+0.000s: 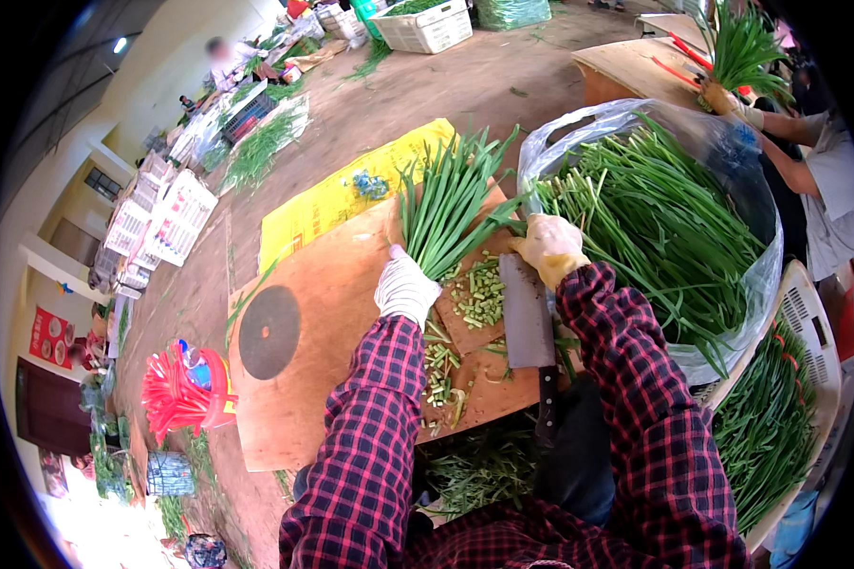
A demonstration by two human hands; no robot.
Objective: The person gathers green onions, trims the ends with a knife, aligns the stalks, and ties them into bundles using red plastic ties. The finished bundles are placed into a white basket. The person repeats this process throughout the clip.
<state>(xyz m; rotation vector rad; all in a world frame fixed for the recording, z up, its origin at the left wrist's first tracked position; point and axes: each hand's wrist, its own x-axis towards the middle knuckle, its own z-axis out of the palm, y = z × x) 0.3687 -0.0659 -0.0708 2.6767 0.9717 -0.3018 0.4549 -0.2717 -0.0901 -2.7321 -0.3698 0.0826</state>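
Note:
My left hand [406, 284], in a white glove wound with string or banding, grips a bunch of green garlic chives [445, 206] by the stem end; the leaves fan out over the far edge of the wooden board [341, 313]. My right hand [554, 249], in a white and yellow glove, is between the board and a clear plastic bag [765, 235] full of loose chives [662, 220]. Its fingers curl down and what they hold, if anything, is hidden. Below it lies a cleaver [526, 309], handle towards me past the board's edge. Cut stem pieces [480, 291] lie left of the blade.
A dark disc [269, 332] lies on the board's left part. Red strips [174, 395] hang at its left edge, a yellow sack [313, 220] beyond. A white crate [822, 348] of chives stands at right. A co-worker's gloved hand [722, 99] holds chives at another table.

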